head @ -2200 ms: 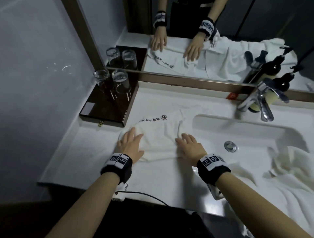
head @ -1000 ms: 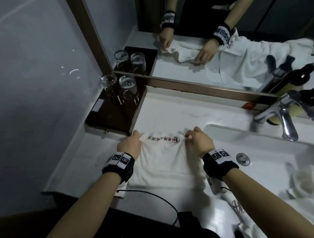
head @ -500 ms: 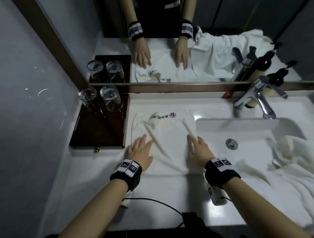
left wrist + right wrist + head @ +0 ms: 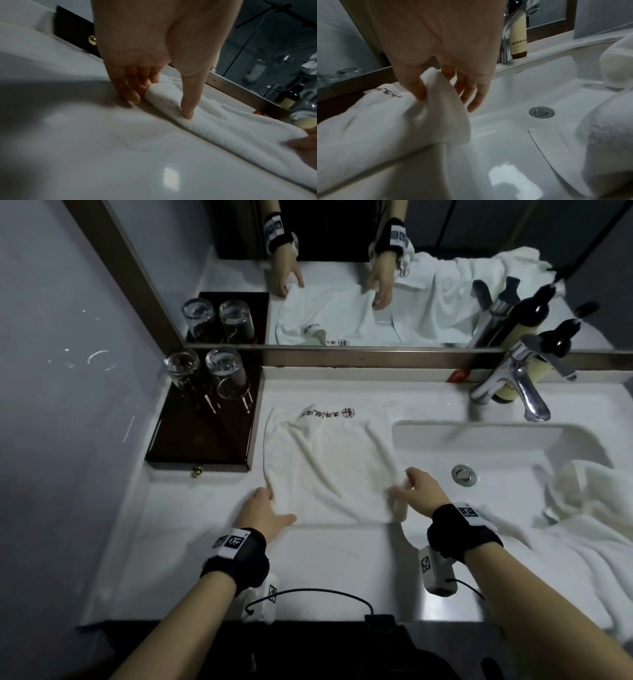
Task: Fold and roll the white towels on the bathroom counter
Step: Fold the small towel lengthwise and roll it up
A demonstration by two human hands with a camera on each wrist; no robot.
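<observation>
Both hands slid back to the towel's point(image 4: 329, 470) near corners, wrist views showing each pinching one.

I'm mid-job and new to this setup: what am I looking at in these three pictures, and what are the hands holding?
There is no machine here: a person works with bare hands, wearing a camera on the head and one on each wrist. The head view looks down on a white counter with a sink beneath a mirror. A folded white towel lies flat between the hands. The left hand grips its near left corner, thumb on top, as the left wrist view shows close up. The right hand pinches the near right corner, lifted slightly, as the right wrist view shows. Also there: two glasses on a dark tray, a tap, and more towels at the right.
</observation>
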